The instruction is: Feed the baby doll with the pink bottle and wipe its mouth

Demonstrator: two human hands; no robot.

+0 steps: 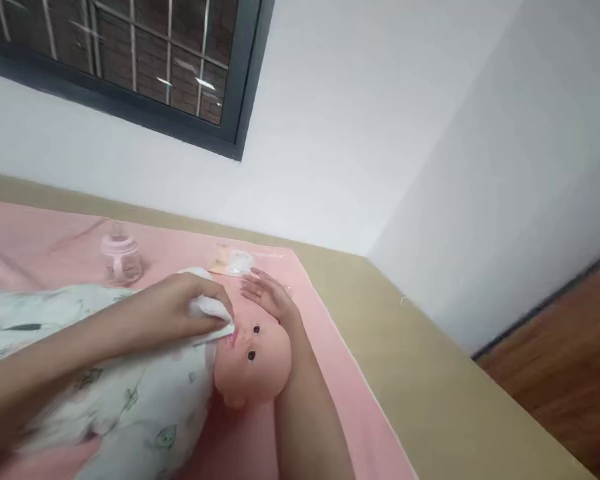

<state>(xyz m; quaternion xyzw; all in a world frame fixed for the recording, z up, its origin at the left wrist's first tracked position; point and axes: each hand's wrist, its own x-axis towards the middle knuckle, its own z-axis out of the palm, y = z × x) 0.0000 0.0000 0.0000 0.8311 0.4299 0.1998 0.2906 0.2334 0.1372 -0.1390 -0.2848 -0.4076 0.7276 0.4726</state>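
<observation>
A baby doll [267, 367] lies on its back, its bald head turned sideways in the picture and its body under a white leaf-patterned cloth [145, 400]. My left hand [195, 310] reaches in from the left and pinches a folded white tissue [213, 308], whose tip touches the doll's mouth. Around the far side of the doll's head goes my right arm. The forearm is against the crown, and my right hand [270, 297] rests beyond the head with its fingers stretched out, holding nothing.
A pink-topped baby bottle [123, 257] stands on the pink sheet [325, 373] at the back left. Near my right fingertips lies a small clear packet [230, 260] with white and orange contents. The tan tabletop [380, 320] meets a white wall below a barred window [130, 60].
</observation>
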